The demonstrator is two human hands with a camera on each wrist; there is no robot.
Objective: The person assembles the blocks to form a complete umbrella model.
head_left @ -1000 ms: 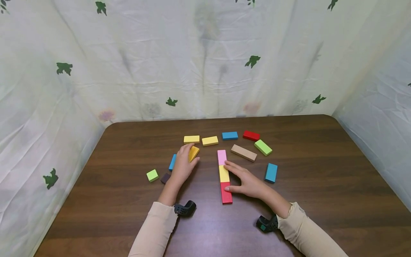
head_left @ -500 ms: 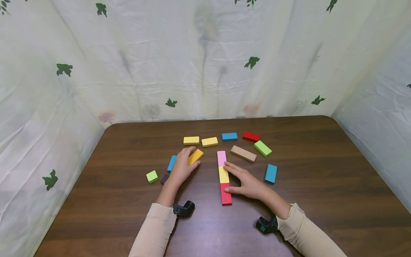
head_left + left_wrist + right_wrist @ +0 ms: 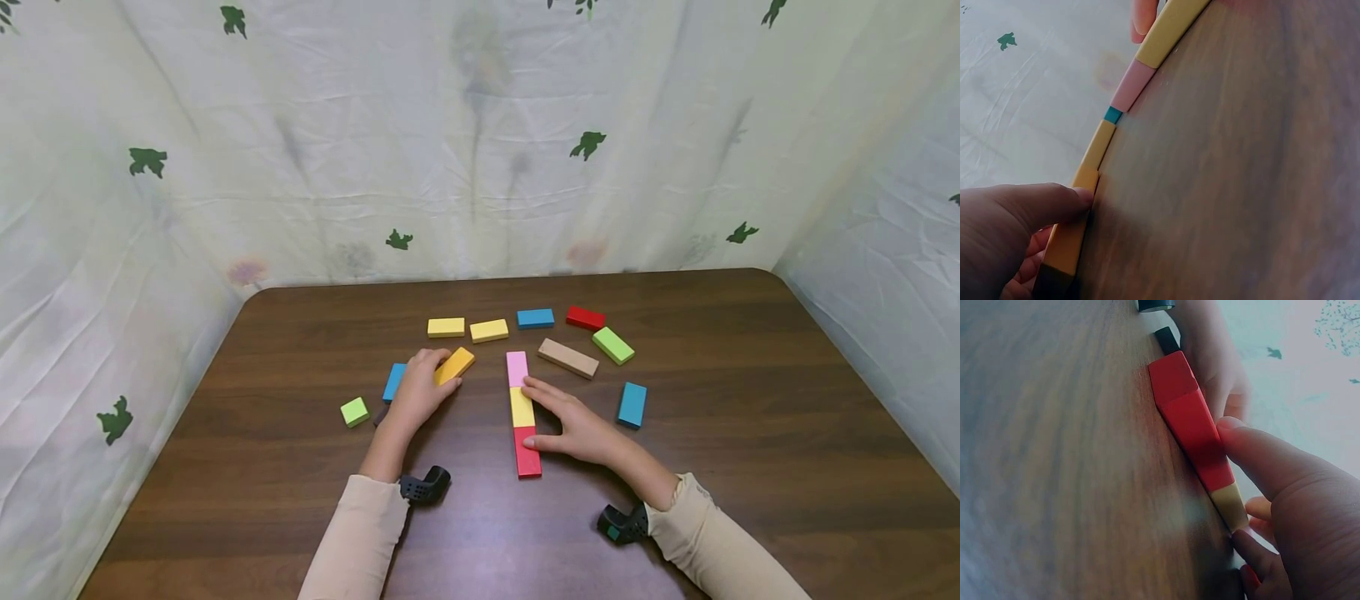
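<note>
My left hand (image 3: 417,393) holds an orange block (image 3: 456,365). In the left wrist view, the thumb lies against the near face of that orange block (image 3: 1069,245), with fingers behind it. A row of three blocks runs away from me: red (image 3: 527,462) nearest, a yellow block (image 3: 521,408) in the middle, a pink block (image 3: 517,368) at the far end. My right hand (image 3: 576,427) rests at the row's right side, fingers extended. Its thumb touches the red block (image 3: 1194,437); its fingertips are at the yellow block (image 3: 1230,505) and near the pink.
Beside the left hand lie a blue block (image 3: 393,382), a partly hidden dark block (image 3: 381,415) and a green block (image 3: 355,412). Several blocks spread across the back, including a red one (image 3: 585,317). A tan block (image 3: 568,358) and a blue block (image 3: 632,405) lie on the right.
The orange block, gripped by my left hand, has shifted slightly right and nearer, turning a little. The blue block beside that hand has slid slightly left. My right hand stays put.
</note>
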